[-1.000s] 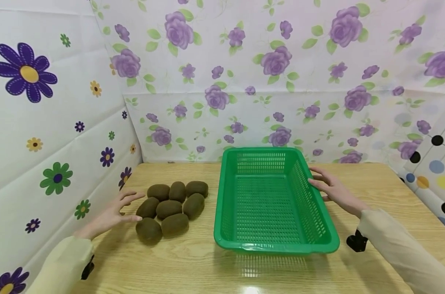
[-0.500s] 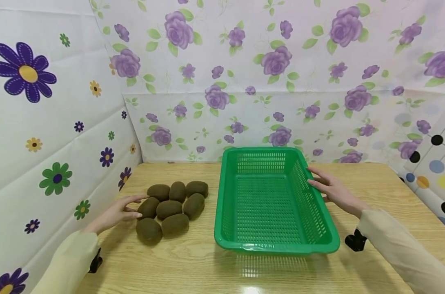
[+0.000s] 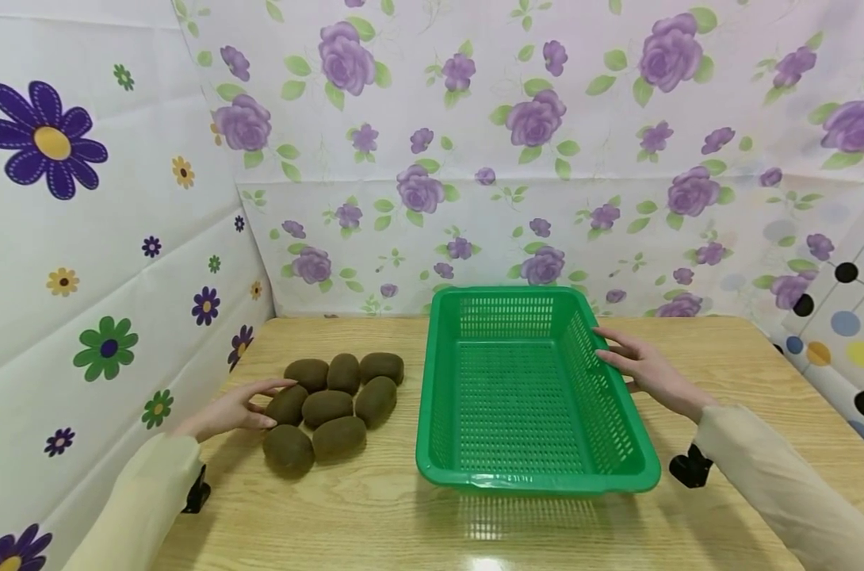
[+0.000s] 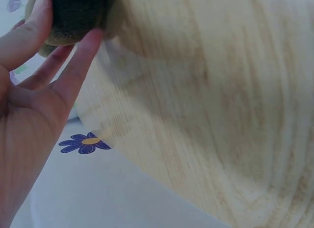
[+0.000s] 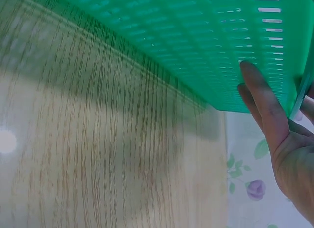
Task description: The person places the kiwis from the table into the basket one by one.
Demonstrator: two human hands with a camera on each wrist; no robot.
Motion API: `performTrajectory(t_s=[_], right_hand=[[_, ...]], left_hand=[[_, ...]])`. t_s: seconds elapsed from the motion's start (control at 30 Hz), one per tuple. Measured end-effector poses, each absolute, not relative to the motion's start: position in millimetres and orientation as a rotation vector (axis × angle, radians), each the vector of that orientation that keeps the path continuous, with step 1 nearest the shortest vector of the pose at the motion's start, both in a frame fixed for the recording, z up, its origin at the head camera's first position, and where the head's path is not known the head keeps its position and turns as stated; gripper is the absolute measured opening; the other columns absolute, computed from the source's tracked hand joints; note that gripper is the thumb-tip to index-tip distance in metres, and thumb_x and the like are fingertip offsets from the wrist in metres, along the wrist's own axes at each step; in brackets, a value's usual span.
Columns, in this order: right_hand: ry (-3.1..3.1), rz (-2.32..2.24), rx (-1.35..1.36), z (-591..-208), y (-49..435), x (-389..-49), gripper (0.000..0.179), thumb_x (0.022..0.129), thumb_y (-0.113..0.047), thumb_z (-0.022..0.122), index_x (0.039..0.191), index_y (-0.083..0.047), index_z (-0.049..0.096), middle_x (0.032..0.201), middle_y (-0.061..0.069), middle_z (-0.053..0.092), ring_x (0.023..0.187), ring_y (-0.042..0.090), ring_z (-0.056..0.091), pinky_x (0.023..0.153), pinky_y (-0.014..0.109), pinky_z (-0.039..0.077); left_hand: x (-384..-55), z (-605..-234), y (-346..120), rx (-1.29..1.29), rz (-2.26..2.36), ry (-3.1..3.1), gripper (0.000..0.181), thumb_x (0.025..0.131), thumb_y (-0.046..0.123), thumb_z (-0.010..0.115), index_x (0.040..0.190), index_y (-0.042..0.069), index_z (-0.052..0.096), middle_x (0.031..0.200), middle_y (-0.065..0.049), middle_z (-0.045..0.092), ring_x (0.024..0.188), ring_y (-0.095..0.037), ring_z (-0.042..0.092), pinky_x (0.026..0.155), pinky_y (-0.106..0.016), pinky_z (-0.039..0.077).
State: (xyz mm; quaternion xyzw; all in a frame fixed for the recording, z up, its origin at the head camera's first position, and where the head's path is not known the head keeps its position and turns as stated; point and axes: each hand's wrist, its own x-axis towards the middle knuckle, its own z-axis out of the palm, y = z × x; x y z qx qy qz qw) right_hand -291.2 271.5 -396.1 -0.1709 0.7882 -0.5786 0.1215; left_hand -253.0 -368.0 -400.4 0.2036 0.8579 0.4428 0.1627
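Several brown kiwis (image 3: 328, 409) lie in a close cluster on the left half of the table. My left hand (image 3: 234, 409) is at the cluster's left edge, its thumb and fingers on either side of the leftmost kiwi (image 3: 286, 406). In the left wrist view, the thumb and fingertips touch that kiwi (image 4: 76, 16) from opposite sides. A green plastic basket (image 3: 426, 396) with slotted walls stands right of the fruit, with nothing in it. My right hand (image 3: 649, 371) grips its right rim; in the right wrist view, fingers (image 5: 262, 98) press its outer wall, the thumb mostly hidden.
The wooden table (image 3: 375, 515) ends at a flower-printed back sheet (image 3: 375, 222). Another flowered sheet (image 3: 118, 262) rises close beside my left arm. Bare wood separates the kiwis from the basket.
My left hand has moved right and its fingers have closed in around the leftmost kiwi. The right hand and the basket have hardly moved.
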Motion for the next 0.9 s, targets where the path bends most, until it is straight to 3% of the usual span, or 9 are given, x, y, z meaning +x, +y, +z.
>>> performTrajectory(t_s=[0.17, 0.33, 0.53, 0.67, 0.9], right_hand=[[2.302, -1.693, -0.497, -395.7, 271.4, -290.2, 0.061, 0.095, -0.028, 0.048, 0.146, -0.013, 0.017, 0.141, 0.026, 0.018, 0.12, 0.044, 0.03, 0.073, 0.045, 0.048], [2.295, -1.703, -0.476, -394.8, 270.8, -291.1, 0.061, 0.095, -0.027, 0.048, 0.146, -0.013, 0.017, 0.141, 0.027, 0.018, 0.118, 0.044, 0.034, 0.073, 0.045, 0.048], [2.306, -1.69, -0.448, -393.8, 269.1, -289.1, 0.061, 0.095, -0.027, 0.049, 0.146, -0.013, 0.017, 0.14, 0.028, 0.019, 0.119, 0.044, 0.033, 0.074, 0.045, 0.048], [2.3, -1.694, -0.432, -392.7, 268.1, -288.4, 0.062, 0.095, -0.027, 0.049, 0.146, -0.013, 0.018, 0.14, 0.028, 0.019, 0.117, 0.044, 0.035, 0.075, 0.045, 0.048], [2.291, -1.71, -0.435, -388.4, 268.1, -287.7, 0.063, 0.094, -0.026, 0.05, 0.145, -0.011, 0.017, 0.139, 0.031, 0.02, 0.112, 0.043, 0.041, 0.073, 0.045, 0.048]], left_hand=[[-255.6, -399.3, -366.1, 0.548, 1.274, 2.39, 0.071, 0.079, 0.004, 0.067, 0.137, -0.005, 0.027, 0.137, -0.035, 0.013, 0.115, -0.054, 0.025, 0.077, -0.038, 0.047], [-256.1, -399.3, -364.9, 0.485, 1.307, 2.336, 0.074, 0.079, 0.003, 0.067, 0.14, -0.001, 0.024, 0.135, -0.036, 0.013, 0.117, -0.052, 0.024, 0.078, -0.04, 0.046], [-257.6, -400.9, -366.2, 0.471, 1.312, 2.294, 0.072, 0.081, 0.0, 0.064, 0.14, 0.0, 0.024, 0.125, -0.037, 0.023, 0.096, -0.038, 0.046, 0.071, -0.043, 0.047], [-256.9, -402.4, -367.9, 0.475, 1.317, 2.32, 0.069, 0.081, -0.001, 0.064, 0.139, 0.0, 0.026, 0.122, -0.038, 0.026, 0.085, -0.031, 0.053, 0.068, -0.043, 0.048], [-254.1, -399.9, -372.6, 0.48, 1.321, 2.407, 0.071, 0.079, 0.005, 0.069, 0.137, -0.001, 0.029, 0.122, -0.038, 0.028, 0.094, -0.035, 0.05, 0.068, -0.044, 0.049]])
